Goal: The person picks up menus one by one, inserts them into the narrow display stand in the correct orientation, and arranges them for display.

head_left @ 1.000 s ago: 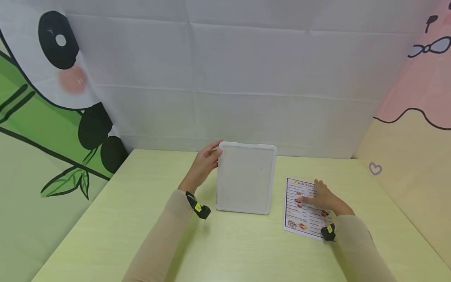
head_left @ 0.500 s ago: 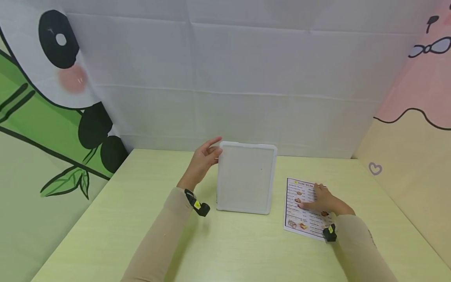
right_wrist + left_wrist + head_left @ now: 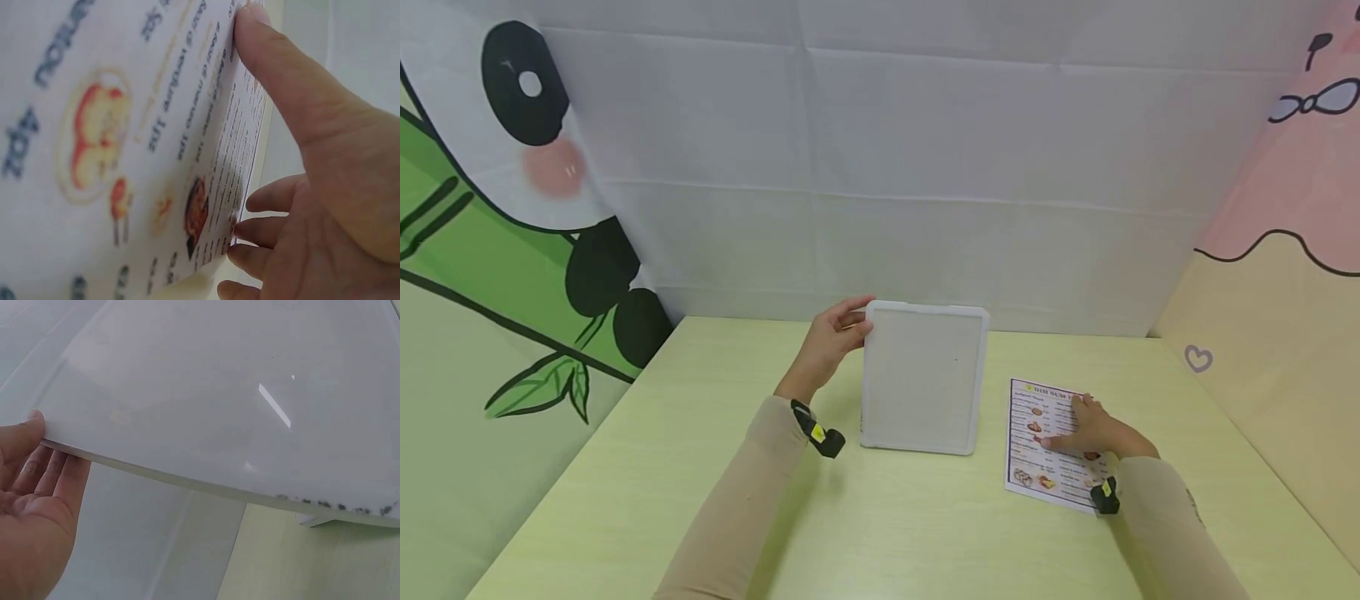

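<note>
Pinching the upper left edge of a white rectangular board [image 3: 922, 379], head view: my left hand [image 3: 822, 348]. My right hand [image 3: 1097, 429], fingers loosely extended, rests on a printed white paper menu [image 3: 1028, 457] on the pale yellow-green surface [image 3: 895, 533]. Left wrist: thumb opposes fingers. Right wrist: thumb touches menu.

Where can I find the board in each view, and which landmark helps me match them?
Head: the board is lower right of centre.
Left wrist: it fills most of the upper part.
Right wrist: not visible.
Landmark: the left hand, at the board's edge in head and left wrist.
</note>
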`<action>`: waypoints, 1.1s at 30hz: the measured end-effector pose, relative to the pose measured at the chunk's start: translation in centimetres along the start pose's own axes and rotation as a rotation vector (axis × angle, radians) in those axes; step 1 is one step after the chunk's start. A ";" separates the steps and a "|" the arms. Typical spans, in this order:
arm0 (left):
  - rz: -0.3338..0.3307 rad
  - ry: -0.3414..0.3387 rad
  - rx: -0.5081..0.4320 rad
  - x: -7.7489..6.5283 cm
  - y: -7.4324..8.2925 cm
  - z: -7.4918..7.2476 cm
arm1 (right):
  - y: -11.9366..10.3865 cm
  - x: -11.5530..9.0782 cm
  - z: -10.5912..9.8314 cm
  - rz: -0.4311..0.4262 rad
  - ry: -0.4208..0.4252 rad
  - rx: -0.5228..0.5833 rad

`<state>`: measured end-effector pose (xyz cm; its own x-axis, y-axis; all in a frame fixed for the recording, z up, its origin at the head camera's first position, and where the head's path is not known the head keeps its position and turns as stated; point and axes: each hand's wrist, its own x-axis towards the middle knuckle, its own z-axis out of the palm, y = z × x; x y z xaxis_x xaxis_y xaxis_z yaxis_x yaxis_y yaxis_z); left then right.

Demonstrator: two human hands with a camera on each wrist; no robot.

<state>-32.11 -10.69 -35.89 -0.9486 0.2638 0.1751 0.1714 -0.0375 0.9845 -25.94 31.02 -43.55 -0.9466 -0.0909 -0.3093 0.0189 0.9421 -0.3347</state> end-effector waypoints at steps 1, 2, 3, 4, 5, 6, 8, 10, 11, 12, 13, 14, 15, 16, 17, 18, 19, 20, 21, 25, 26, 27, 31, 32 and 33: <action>-0.003 0.004 0.001 0.0 0.0 0.0 | 0.0 0.0 0.0 0.000 0.001 -0.003; -0.008 0.006 0.000 0.1 -0.1 0.0 | 0.0 0.0 0.0 -0.001 0.003 -0.006; -0.010 0.009 0.008 0.1 -0.1 0.0 | 0.0 0.0 0.0 -0.002 0.006 -0.008; -0.015 0.014 0.013 0.2 -0.1 0.1 | 0.0 -0.1 0.0 0.000 0.008 -0.007; -0.018 0.019 0.021 0.2 -0.2 0.1 | 0.0 -0.1 0.0 0.000 0.009 -0.006; -0.021 0.024 0.022 0.2 -0.2 0.1 | 0.0 -0.1 0.0 0.001 0.011 -0.005; -0.025 0.031 0.033 0.3 -0.3 0.2 | 0.1 -0.1 0.0 -0.001 0.017 -0.005; -0.027 0.038 0.040 0.3 -0.3 0.2 | 0.2 -0.1 0.0 0.000 0.025 -0.007; -0.026 0.039 0.043 0.3 -0.4 0.2 | 0.3 0.0 0.1 0.003 0.027 -0.008; -0.028 0.041 0.040 0.3 -0.4 0.3 | 0.3 0.0 0.1 0.007 0.031 -0.009; -0.027 0.041 0.045 0.4 -0.4 0.3 | 0.4 0.1 0.1 0.011 0.036 -0.010; -0.029 0.042 0.044 0.4 -0.4 0.3 | 0.5 0.2 0.1 0.014 0.039 -0.012; -0.031 0.044 0.045 0.4 -0.4 0.3 | 0.5 0.2 0.1 0.017 0.043 -0.010; -0.034 0.046 0.041 0.4 -0.4 0.3 | 0.6 0.3 0.1 0.020 0.047 -0.008; -0.033 0.046 0.044 0.4 -0.4 0.3 | 0.6 0.3 0.1 0.023 0.049 -0.008; -0.032 0.046 0.046 0.4 -0.5 0.3 | 0.6 0.3 0.2 0.023 0.055 -0.008; -0.031 0.047 0.047 0.4 -0.5 0.4 | 0.6 0.3 0.1 0.023 0.058 -0.008; -0.032 0.049 0.044 0.5 -0.5 0.4 | 0.6 0.3 0.1 0.026 0.059 -0.006; -0.031 0.050 0.047 0.5 -0.5 0.4 | 0.6 0.3 0.1 0.027 0.062 -0.005; -0.042 0.062 0.049 0.5 -0.5 0.4 | 0.6 0.2 0.0 0.031 0.058 0.017; -0.045 0.063 0.051 0.5 -0.5 0.5 | 0.6 0.2 -0.1 0.033 0.055 0.022; -0.046 0.064 0.053 0.5 -0.5 0.5 | 0.7 0.3 -0.1 0.031 0.054 0.023; -0.041 0.064 0.051 0.5 -0.6 0.5 | 0.8 0.4 -0.1 0.027 0.047 0.016; -0.037 0.064 0.049 0.5 -0.6 0.5 | 0.8 0.5 -0.1 0.024 0.048 0.012; -0.033 0.063 0.046 0.5 -0.7 0.6 | 0.9 0.5 -0.1 0.018 0.051 0.007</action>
<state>-32.58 -9.99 -36.45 -0.9686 0.2025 0.1445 0.1506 0.0151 0.9885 -26.47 31.84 -43.92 -0.9611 -0.0570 -0.2701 0.0384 0.9413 -0.3354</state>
